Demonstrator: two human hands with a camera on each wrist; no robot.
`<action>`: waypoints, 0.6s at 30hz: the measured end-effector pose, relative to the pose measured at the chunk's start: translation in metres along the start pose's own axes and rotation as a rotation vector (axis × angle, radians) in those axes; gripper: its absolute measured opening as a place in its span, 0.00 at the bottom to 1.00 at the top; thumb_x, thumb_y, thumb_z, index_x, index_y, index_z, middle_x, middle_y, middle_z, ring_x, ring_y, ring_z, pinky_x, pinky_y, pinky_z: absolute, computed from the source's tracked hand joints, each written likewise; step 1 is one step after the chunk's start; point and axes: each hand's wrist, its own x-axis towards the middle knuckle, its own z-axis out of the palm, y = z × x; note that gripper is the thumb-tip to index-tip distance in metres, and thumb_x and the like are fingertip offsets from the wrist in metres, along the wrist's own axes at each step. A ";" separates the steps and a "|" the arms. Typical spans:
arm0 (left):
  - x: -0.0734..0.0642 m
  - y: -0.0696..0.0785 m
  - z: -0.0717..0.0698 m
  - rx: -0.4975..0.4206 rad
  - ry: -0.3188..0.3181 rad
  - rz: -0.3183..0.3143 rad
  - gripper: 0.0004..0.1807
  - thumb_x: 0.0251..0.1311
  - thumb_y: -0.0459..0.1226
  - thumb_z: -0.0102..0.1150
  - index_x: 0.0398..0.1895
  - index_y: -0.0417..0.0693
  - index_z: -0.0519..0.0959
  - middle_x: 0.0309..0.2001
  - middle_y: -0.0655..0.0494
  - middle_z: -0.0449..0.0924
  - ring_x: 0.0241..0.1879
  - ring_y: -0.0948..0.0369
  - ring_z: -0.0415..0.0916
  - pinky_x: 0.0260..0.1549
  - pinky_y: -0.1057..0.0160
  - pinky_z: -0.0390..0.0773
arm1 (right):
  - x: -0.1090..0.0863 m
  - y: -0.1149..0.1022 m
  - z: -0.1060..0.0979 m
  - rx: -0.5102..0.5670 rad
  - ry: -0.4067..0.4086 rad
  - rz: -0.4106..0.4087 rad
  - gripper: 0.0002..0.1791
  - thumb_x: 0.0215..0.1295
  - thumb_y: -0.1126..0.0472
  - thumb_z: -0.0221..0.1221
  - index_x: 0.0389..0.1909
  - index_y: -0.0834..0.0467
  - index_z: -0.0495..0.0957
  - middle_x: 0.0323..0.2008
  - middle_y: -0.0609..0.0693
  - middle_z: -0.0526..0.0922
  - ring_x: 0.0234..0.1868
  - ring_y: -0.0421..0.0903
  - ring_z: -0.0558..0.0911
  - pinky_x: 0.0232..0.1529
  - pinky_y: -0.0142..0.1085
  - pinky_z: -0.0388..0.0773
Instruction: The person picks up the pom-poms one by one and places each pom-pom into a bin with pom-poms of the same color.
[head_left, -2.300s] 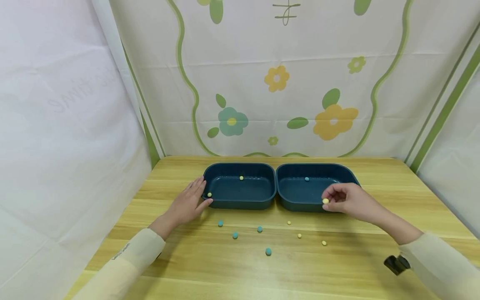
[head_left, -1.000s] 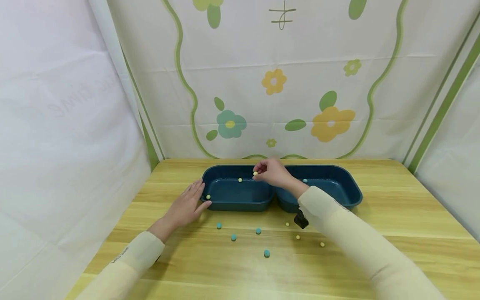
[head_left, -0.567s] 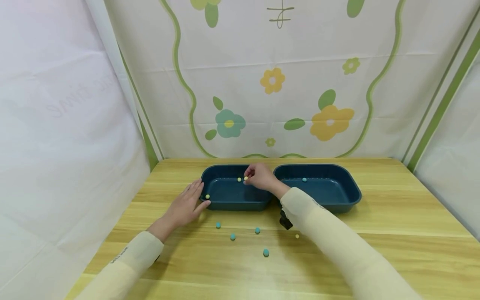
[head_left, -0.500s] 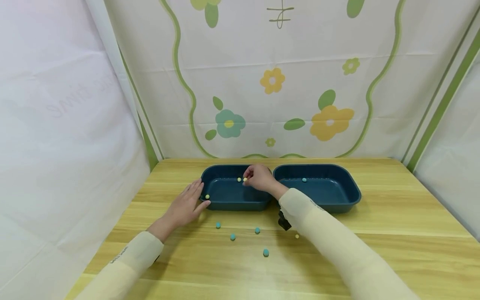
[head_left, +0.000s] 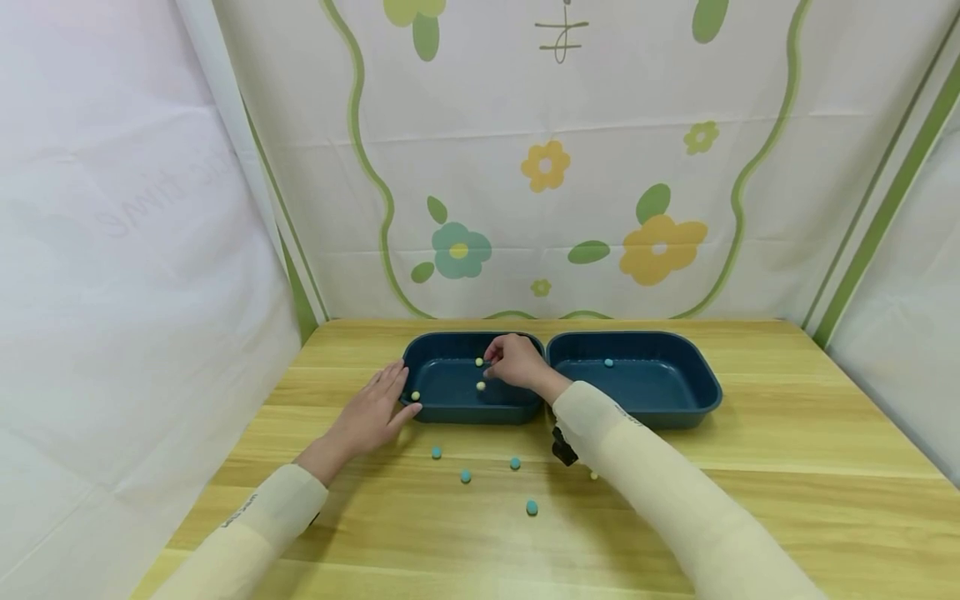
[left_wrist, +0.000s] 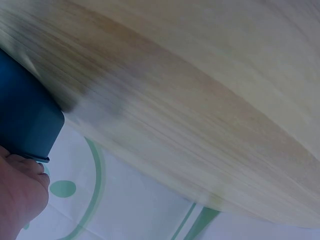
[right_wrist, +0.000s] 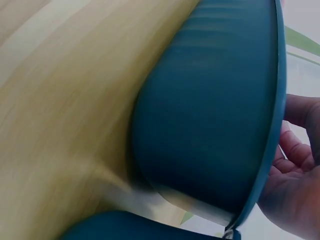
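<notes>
My right hand is over the left blue tray, thumb and fingertips a little apart with nothing between them. Just below its thumb a small yellow ball shows inside the tray. Another yellow ball lies near the back wall, and a third yellow ball is in the front left corner. Fingers extended, my left hand rests at the tray's left end, touching the rim. The right wrist view has the tray wall in front, partly hiding the right hand.
Joined side by side with it, a right blue tray holds one blue ball. Several blue balls, such as a front one, lie on the wooden table. A yellow ball peeks out beside the right sleeve. A printed cloth hangs behind.
My right hand carried a yellow ball from over the right tray leftward into the left tray and let it go there. The left hand has stayed in place.
</notes>
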 end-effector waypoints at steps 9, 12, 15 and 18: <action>-0.001 0.001 0.000 -0.005 0.000 0.001 0.40 0.73 0.54 0.43 0.72 0.29 0.53 0.74 0.36 0.48 0.73 0.46 0.46 0.70 0.49 0.48 | -0.002 -0.004 -0.007 0.017 -0.005 -0.033 0.12 0.60 0.67 0.66 0.43 0.66 0.80 0.34 0.50 0.80 0.35 0.46 0.78 0.40 0.40 0.78; -0.001 0.000 0.000 -0.004 -0.001 0.001 0.40 0.73 0.54 0.43 0.73 0.29 0.53 0.74 0.36 0.48 0.73 0.46 0.45 0.70 0.49 0.48 | -0.005 -0.006 -0.013 0.026 -0.012 -0.038 0.12 0.61 0.66 0.66 0.44 0.65 0.80 0.35 0.50 0.80 0.36 0.46 0.78 0.40 0.39 0.78; -0.001 0.000 0.000 0.000 -0.003 0.002 0.41 0.73 0.54 0.43 0.73 0.29 0.53 0.74 0.36 0.48 0.73 0.46 0.45 0.70 0.49 0.48 | -0.009 -0.007 -0.023 0.021 -0.007 -0.052 0.10 0.61 0.64 0.66 0.42 0.62 0.80 0.35 0.50 0.79 0.36 0.46 0.78 0.40 0.39 0.78; 0.000 0.000 -0.001 -0.003 -0.002 0.004 0.41 0.73 0.54 0.43 0.72 0.29 0.53 0.74 0.36 0.48 0.73 0.46 0.46 0.70 0.49 0.48 | -0.018 -0.008 -0.034 0.014 0.004 -0.079 0.08 0.61 0.64 0.66 0.40 0.59 0.79 0.35 0.49 0.79 0.36 0.46 0.78 0.40 0.39 0.78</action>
